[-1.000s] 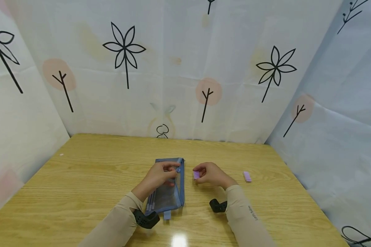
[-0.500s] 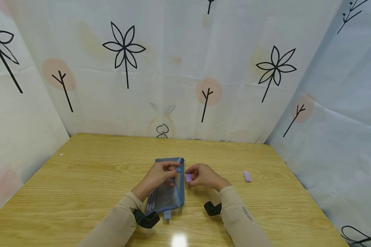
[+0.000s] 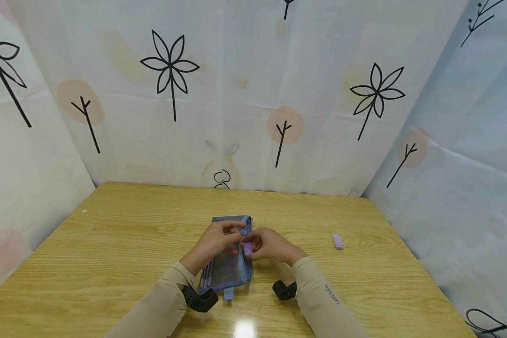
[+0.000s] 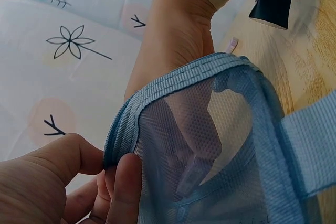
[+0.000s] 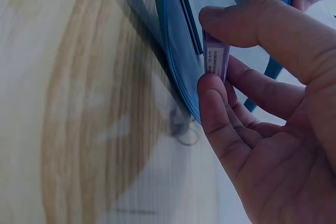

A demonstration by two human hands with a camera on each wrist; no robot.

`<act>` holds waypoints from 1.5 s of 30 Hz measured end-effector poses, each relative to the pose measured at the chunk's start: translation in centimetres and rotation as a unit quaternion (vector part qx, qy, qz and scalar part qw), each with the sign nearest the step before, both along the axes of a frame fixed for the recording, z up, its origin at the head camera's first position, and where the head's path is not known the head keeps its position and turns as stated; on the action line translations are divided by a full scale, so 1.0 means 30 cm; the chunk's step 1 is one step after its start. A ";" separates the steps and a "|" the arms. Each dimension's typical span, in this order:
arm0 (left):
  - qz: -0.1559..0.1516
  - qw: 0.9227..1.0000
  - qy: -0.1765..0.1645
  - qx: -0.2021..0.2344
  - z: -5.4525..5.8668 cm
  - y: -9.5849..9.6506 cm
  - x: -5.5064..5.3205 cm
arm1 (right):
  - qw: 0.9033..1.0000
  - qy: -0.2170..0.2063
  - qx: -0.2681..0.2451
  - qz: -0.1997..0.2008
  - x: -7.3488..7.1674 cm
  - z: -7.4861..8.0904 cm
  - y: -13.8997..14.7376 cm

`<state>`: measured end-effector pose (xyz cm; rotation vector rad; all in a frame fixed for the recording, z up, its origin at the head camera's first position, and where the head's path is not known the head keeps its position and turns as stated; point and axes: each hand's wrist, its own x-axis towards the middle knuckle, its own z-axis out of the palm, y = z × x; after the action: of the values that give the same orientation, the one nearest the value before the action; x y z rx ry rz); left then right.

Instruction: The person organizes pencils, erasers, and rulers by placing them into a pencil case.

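A blue mesh zip pouch (image 3: 228, 274) lies on the table. My left hand (image 3: 219, 238) pinches its zippered edge between thumb and fingers, drawing the mouth apart, as the left wrist view shows at the zip band (image 4: 178, 80). My right hand (image 3: 274, 246) holds a small purple eraser (image 3: 248, 249) by its ends, right at the pouch's opening. In the right wrist view the eraser (image 5: 216, 59) shows a white barcode label, and thumb and fingertips cover its ends. Through the mesh in the left wrist view, the right fingers and eraser overlap the pouch.
A second small purple eraser (image 3: 337, 241) lies on the wooden table (image 3: 131, 225) to the right. A tiny pale piece (image 3: 84, 211) is near the left edge. Something dark-edged and flat (image 5: 188, 11) shows inside the pouch. Patterned cloth walls (image 3: 236, 56) enclose the table.
My right hand has moved left with the eraser, from the bare table beside the pouch to its opening. My left hand has stayed in place on the pouch's edge.
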<state>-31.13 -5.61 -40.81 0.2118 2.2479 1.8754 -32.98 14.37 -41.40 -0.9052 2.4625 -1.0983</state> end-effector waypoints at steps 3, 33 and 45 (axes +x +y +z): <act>-0.003 1.000 0.007 -0.002 -0.003 -0.001 0.000 | 1.000 -0.001 0.000 0.006 0.005 -0.003 -0.013; -0.012 1.000 0.017 0.004 -0.001 -0.006 0.004 | 0.997 0.000 0.075 0.024 0.040 -0.006 -0.071; -0.012 1.000 0.014 0.000 0.004 -0.006 0.004 | 0.997 0.006 0.076 0.024 0.040 -0.013 -0.079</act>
<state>-31.02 -5.78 -40.69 0.2667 2.2531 1.8716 -31.78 11.99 -41.80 -0.9210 2.4808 -0.8783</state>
